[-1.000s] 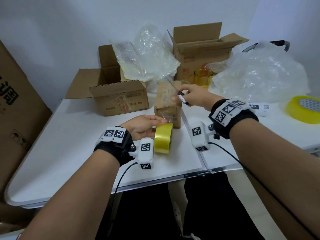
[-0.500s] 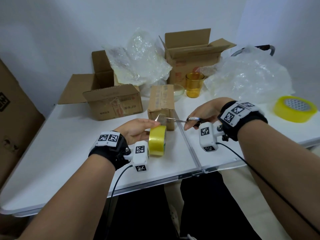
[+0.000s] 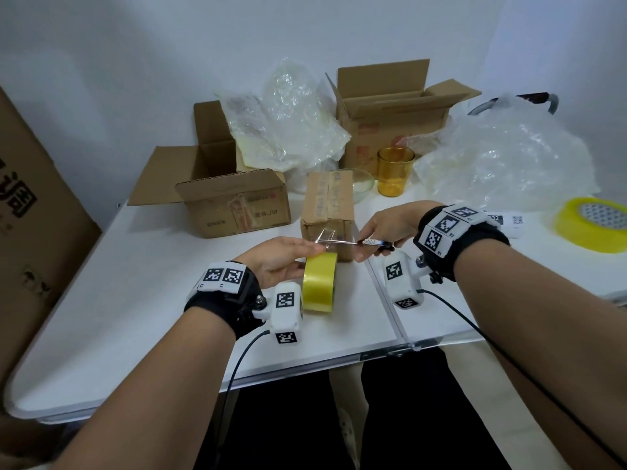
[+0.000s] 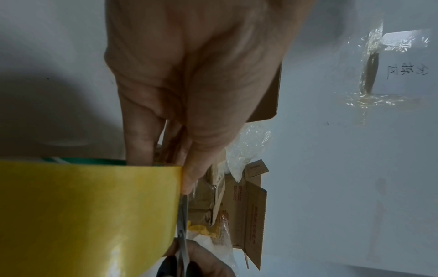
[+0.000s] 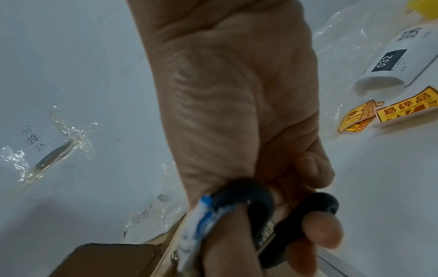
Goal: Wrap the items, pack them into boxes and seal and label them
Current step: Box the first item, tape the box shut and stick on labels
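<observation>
Head view, centre: my left hand grips the yellow tape roll before the sealed box; my right hand grips scissors.

Left wrist view, lower middle: blades beside my thumb; I could nick it.

Right wrist view, bottom: fingers through the handles.

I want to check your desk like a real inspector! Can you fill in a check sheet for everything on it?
Surface: white table, seam down the middle.
Job's things: closed small box with tape on top; yellow tape roll; scissors at the stretched tape strip.
Clutter: two open boxes, plastic wrap, amber glass, second tape roll, yellow stickers.
Hands: left hand holds the roll; right hand grips the scissors.
Cables: black wrist-camera cables.
Surroundings: white wall, big carton at left.
</observation>
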A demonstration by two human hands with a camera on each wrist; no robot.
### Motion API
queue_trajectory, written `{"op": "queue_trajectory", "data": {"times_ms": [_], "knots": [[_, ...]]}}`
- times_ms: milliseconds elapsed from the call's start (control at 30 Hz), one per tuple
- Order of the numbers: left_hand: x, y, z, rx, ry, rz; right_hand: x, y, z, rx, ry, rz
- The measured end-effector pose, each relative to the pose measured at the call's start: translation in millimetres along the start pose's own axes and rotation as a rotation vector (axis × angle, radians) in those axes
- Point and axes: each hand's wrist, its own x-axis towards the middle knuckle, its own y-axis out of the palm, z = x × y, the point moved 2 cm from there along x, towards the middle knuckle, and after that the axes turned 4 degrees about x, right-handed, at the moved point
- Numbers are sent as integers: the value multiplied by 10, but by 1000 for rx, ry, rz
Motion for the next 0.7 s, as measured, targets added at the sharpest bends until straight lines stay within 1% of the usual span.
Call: {"op": "queue_trajectory", "data": {"times_ms": [167,333,500,700], "knots": [[-14,12,-27,-2,-8,-16,-66,-8,68,-62,-74,-4],[-48,19,-42,25,-11,-14,-113,-9,94,-93,-106,0],[-73,29,-59,24,-18,-15,-125,9,106,-91,-104,-12],[-83,-8,-116,71,-28,-32,-45,64,59,-112,-87,-80]]}}
